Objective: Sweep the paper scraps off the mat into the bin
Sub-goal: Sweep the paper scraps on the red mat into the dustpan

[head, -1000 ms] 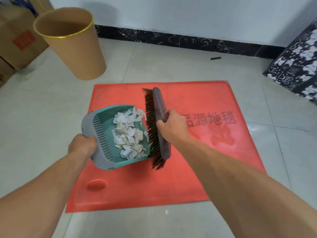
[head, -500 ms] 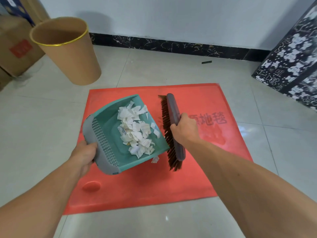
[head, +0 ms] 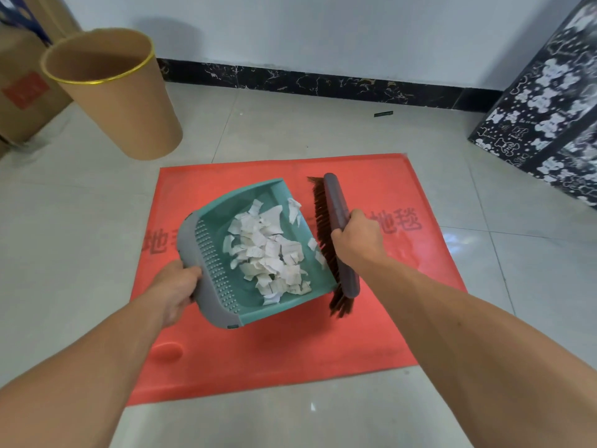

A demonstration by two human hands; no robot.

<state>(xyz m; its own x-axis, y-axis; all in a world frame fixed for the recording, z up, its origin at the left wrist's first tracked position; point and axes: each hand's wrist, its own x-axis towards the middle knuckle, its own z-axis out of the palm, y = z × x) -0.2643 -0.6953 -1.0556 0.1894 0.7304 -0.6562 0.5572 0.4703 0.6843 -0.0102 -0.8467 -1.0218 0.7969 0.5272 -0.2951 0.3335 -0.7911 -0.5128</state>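
The left hand (head: 176, 287) had lifted the pan (head: 258, 250), scraps (head: 268, 253) inside; the right hand (head: 357, 242) gripped the brush (head: 339, 227). Bin (head: 119, 92) next.

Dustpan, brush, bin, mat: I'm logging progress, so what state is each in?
Dustpan: held by left hand, loaded with paper scraps.
Brush: gripped by right hand, bristles at the dustpan's lip.
Bin: upright, open.
Mat: flat, no scraps visible on it.
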